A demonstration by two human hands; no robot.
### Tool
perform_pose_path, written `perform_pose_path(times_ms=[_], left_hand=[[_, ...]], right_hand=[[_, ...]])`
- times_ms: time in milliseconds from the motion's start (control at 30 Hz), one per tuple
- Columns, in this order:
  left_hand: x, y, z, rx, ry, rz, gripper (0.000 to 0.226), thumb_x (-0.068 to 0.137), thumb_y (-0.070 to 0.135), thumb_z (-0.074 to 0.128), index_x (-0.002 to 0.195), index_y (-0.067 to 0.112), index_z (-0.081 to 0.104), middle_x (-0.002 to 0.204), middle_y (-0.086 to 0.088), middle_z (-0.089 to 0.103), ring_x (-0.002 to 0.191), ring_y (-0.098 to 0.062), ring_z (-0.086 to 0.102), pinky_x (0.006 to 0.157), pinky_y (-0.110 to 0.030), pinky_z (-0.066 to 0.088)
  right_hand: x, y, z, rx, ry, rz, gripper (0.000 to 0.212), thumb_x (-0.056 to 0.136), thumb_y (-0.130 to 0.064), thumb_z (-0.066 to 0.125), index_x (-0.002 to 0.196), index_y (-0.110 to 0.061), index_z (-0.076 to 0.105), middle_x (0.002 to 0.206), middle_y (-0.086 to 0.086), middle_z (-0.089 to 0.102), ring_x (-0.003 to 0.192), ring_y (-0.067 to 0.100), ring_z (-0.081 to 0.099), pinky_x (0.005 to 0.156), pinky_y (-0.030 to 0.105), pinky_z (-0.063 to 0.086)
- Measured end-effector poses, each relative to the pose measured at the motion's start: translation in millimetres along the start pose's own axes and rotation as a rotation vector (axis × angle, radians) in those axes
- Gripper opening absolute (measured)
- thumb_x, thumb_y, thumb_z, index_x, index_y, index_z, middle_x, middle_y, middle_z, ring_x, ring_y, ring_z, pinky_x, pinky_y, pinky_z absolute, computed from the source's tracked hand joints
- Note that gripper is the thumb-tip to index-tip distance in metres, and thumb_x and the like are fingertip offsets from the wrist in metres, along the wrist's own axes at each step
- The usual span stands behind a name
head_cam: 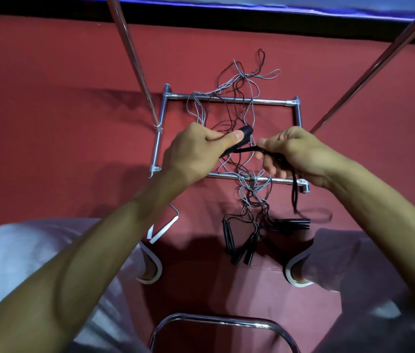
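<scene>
In the centre of the frame, your left hand (196, 151) is gripping a black handle (245, 135): the fingers are curling around it and the thumb is pressing on its side. Just to the right, your right hand (295, 154) is pinching the black cord (248, 149) coming out of this handle. Its loose part is hanging below that hand. Under both hands a metal frame (229, 99) is lying on the red floor (61, 123), with tangled grey and black cords (248, 105) crossing it. More black handles (242, 247) are lying in the lower centre.
</scene>
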State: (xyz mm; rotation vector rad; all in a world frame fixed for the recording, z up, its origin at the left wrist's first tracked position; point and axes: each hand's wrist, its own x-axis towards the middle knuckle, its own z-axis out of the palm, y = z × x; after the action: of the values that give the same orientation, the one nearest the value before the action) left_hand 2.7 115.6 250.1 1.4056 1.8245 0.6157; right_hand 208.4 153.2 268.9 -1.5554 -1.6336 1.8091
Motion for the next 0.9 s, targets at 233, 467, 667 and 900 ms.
perform_pose_path(times_ms=[233,467,667,900], left_hand=[[-7.1,7.5,4.5,0.247,-0.02,0.069,0.047,0.076,0.083,0.061,0.103,0.047,0.076,0.066,0.006,0.062,0.073,-0.018,0.064,0.063,-0.03,0.047],[-6.5,2.5,9.4,0.39,-0.001,0.077,0.057,0.055,0.083,0.077,0.1,0.049,0.075,0.077,0.007,0.07,0.08,-0.022,0.067,0.066,-0.029,0.046],[-9.3,-0.1,14.1,0.567,-0.007,0.027,0.069,0.058,0.092,0.061,0.089,0.031,0.075,0.068,0.002,0.058,0.075,-0.031,0.062,0.066,-0.032,0.047],[-15.8,-0.2,19.8,0.639,-0.311,-0.014,0.078,0.053,0.095,0.065,0.069,0.019,0.058,0.063,0.004,0.056,0.067,-0.024,0.059,0.06,-0.033,0.038]], right_hand=[[11.4,-0.5,-5.7,0.346,-0.03,0.335,0.035,0.106,-0.019,0.036,0.08,-0.01,0.058,0.047,-0.012,0.023,0.037,0.003,0.018,0.034,0.016,0.011],[5.2,-8.5,14.6,0.17,-0.138,0.261,0.032,0.102,-0.012,0.04,0.082,-0.002,0.063,0.046,-0.008,0.027,0.037,0.004,0.016,0.035,0.018,0.01],[-6.6,-8.2,13.5,-0.128,-0.174,0.047,0.02,0.095,-0.003,0.06,0.079,0.006,0.068,0.049,0.002,0.04,0.04,0.011,0.026,0.037,0.019,0.018],[-10.8,-10.1,1.2,-0.901,-0.234,-0.233,0.01,0.085,-0.015,0.078,0.075,-0.017,0.076,0.06,-0.007,0.071,0.055,0.002,0.062,0.057,0.02,0.048]])
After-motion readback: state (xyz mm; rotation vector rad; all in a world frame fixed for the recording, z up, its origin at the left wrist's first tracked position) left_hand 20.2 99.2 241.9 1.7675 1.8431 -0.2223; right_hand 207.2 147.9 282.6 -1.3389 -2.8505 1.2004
